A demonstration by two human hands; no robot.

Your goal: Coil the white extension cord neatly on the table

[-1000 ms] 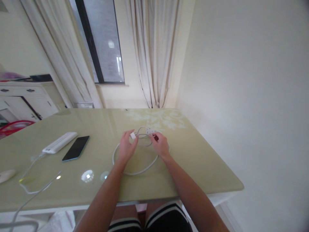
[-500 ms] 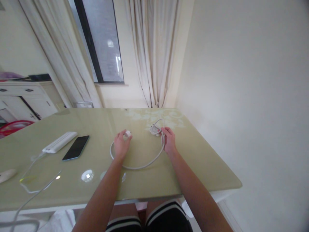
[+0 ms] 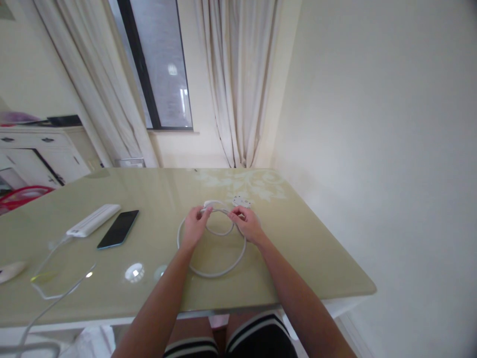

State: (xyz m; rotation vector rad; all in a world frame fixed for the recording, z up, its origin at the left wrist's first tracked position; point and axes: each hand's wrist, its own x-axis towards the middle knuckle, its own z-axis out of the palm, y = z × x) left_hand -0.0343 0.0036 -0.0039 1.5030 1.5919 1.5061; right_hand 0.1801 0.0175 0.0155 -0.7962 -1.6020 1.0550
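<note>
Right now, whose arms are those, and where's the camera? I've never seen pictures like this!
No robot here! A person wears one camera on their head, looking forward and down, so you see their own arms. The left hand and right hand are bare, and their fingers hold a pale cable that curves in loops over the table. Just beyond the right hand is a socket block. Off to the left lie a phone and a long white bar.
</note>
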